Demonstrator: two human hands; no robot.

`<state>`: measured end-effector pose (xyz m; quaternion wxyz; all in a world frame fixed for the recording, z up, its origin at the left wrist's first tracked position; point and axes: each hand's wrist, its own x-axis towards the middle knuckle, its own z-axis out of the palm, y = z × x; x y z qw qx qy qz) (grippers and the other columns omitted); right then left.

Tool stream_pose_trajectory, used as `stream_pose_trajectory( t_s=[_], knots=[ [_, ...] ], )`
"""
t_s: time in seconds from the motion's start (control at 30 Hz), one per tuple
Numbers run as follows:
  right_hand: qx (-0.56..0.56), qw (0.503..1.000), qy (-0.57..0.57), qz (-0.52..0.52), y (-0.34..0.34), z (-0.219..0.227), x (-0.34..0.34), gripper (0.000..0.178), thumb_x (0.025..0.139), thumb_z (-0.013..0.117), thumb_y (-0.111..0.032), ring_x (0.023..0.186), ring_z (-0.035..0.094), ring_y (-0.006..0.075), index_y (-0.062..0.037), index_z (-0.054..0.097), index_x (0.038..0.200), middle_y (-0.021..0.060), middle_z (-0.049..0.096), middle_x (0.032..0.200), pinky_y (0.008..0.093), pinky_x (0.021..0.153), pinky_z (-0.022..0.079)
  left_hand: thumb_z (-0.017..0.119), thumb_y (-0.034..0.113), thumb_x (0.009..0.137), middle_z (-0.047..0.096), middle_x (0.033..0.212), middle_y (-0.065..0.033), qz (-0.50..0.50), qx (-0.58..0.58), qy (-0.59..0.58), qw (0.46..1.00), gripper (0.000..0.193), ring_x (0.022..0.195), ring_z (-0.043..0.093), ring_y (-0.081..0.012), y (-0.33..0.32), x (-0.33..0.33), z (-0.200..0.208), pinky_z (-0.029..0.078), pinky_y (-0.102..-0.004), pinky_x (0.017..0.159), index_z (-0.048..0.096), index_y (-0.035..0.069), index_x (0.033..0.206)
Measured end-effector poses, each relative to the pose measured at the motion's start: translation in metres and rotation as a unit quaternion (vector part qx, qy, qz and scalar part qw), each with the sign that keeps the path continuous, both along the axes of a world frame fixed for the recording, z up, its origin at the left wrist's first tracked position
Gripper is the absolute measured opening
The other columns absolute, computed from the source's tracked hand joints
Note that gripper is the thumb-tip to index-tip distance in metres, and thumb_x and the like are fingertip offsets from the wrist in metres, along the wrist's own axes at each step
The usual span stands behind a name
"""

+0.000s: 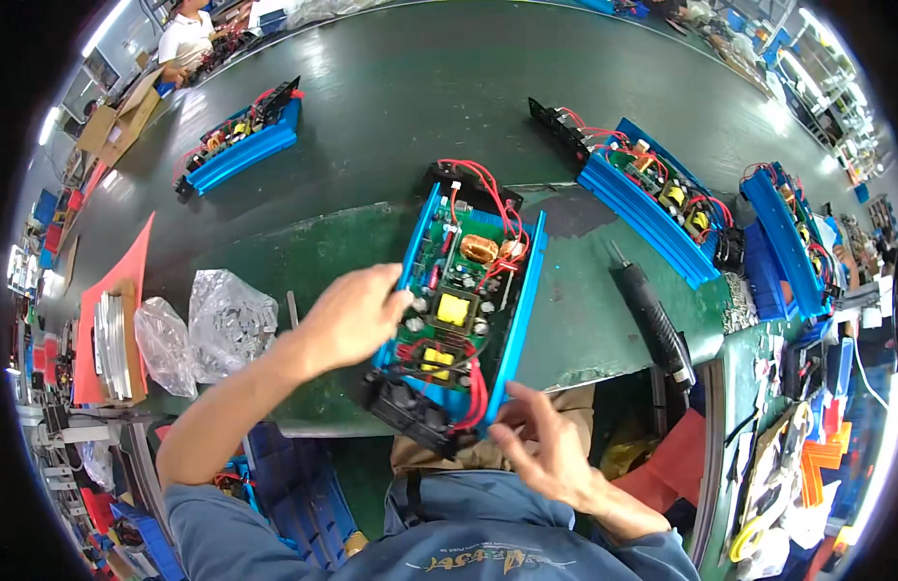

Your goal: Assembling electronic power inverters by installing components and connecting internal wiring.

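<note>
A circuit board unit in an open blue metal housing point(523, 320) is tilted over the near edge of the bench in front of me. Red wires, yellow-wrapped transformers and a copper coil show inside, with a black panel at either end. My left hand point(357, 315) is closed on the housing's left wall, thumb over the rim. Beside the near right corner, my right hand point(551, 450) has its fingers apart; the fingertips are at or close to the housing, and I cannot tell if they touch. A black electric screwdriver point(654, 315) lies to the right.
Similar blue units stand at far left point(244, 155), right point(652, 203) and far right point(783, 242). Clear plastic bags point(231, 324) and a box with an orange-red sheet point(115, 320) are on the left. Small metal parts point(740, 305) lie at right. Another person point(185, 44) sits far left.
</note>
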<state>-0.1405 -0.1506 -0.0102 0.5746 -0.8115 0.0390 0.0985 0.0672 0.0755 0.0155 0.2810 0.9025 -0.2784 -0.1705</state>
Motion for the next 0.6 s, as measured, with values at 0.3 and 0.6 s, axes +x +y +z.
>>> stream_pose_trajectory(
  t_s=[0.3, 0.6],
  knots=[
    [0.013, 0.996, -0.088, -0.029, -0.015, -0.022, 0.034, 0.040, 0.098, 0.064, -0.006, 0.086, 0.066, 0.0121, -0.0014, 0.053, 0.136, 0.0070, 0.068, 0.103, 0.0271, 0.069, 0.054, 0.055, 0.017, 0.099, 0.068, 0.113, -0.0231, -0.132, 0.087, -0.036, 0.987, 0.032, 0.105, 0.064, -0.0419, 0.003, 0.091, 0.019, 0.050, -0.0473, 0.090, 0.061, 0.001, 0.126],
    [-0.034, 0.972, -0.106, -0.208, -0.077, -0.046, 0.075, 0.043, 0.101, 0.060, -0.012, 0.078, 0.059, 0.0079, -0.0020, 0.049, 0.142, 0.0076, 0.062, 0.122, 0.0215, 0.054, 0.045, 0.059, 0.019, 0.098, 0.066, 0.128, -0.0186, -0.205, 0.086, -0.013, 0.975, 0.039, 0.115, 0.064, -0.0365, 0.001, 0.093, 0.017, 0.051, -0.0453, 0.097, 0.059, 0.003, 0.134]
  ],
)
